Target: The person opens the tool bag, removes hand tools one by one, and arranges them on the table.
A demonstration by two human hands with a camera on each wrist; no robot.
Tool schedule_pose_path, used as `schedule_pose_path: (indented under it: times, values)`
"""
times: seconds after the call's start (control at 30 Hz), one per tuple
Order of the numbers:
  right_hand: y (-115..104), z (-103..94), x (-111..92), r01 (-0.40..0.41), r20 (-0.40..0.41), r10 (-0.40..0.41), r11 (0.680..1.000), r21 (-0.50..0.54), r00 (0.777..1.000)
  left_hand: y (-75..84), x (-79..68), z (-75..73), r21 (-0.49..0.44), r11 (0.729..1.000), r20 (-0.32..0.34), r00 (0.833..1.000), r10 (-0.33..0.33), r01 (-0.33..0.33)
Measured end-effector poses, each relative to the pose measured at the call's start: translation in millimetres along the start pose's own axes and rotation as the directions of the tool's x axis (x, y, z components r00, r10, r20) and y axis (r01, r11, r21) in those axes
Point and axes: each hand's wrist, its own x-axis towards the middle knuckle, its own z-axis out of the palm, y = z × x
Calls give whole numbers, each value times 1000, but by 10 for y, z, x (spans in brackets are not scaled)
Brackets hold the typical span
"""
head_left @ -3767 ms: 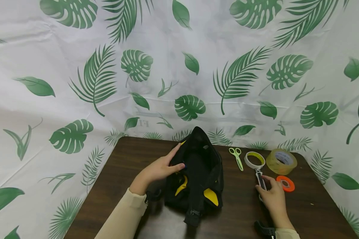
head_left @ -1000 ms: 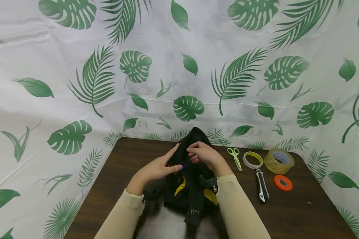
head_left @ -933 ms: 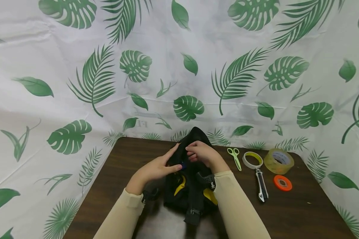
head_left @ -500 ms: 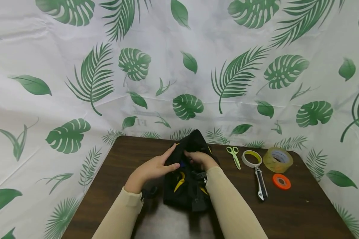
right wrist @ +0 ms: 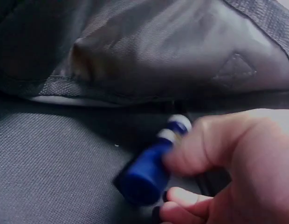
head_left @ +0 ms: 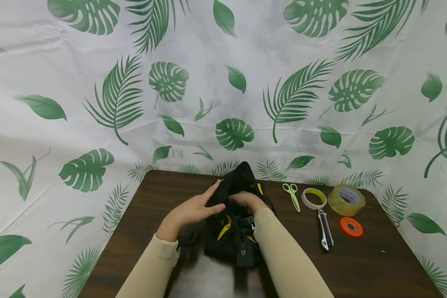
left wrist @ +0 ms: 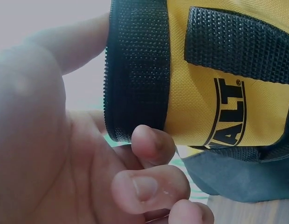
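A black and yellow tool bag [head_left: 223, 244] stands at mid-table with its top open. My left hand [head_left: 190, 213] holds the bag's left side; in the left wrist view its zippered rim [left wrist: 137, 70] runs between thumb and bent fingers. Inside the bag is my right hand [head_left: 247, 200], its fingertips hidden from the head view. The right wrist view shows that hand [right wrist: 228, 163] pinching a blue handle with white bands [right wrist: 147, 175] against the dark lining; what it belongs to is hidden.
Right of the bag lie green scissors [head_left: 291, 196], a white tape roll [head_left: 306, 203], a clear tape roll [head_left: 337, 203], a utility knife [head_left: 325, 229] and an orange tape roll [head_left: 344, 227]. A leaf-print sheet [head_left: 208, 82] hangs behind the table [head_left: 376, 269].
My right hand let go of the utility knife on the table, moved left to the bag and reached down inside. The bag's front strap shifted and its top sagged slightly. My left hand stayed put.
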Motion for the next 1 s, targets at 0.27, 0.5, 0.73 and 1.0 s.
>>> schedule_pose_path:
  times: [0.27, 0.5, 0.73, 1.0]
  values:
    - [-42, 21, 8, 15, -22, -16, 999, -43, 1000, -5, -11, -12, 4, 1000, -5, 1000, -2, 2]
    - [-28, 56, 37, -26, -64, 25, 1000, -17, 998, 14, -20, -5, 4, 1000, -7, 1000, 0, 0]
    - [-36, 91, -13, -16, -186, 10, 999, -29, 982, 35, -7, 0, 11, 1000, 0, 1000, 6, -6]
    - [-2, 33, -103, 70, -157, -54, 993, 96, 986, 21, -26, 16, -7, 1000, -3, 1000, -7, 7]
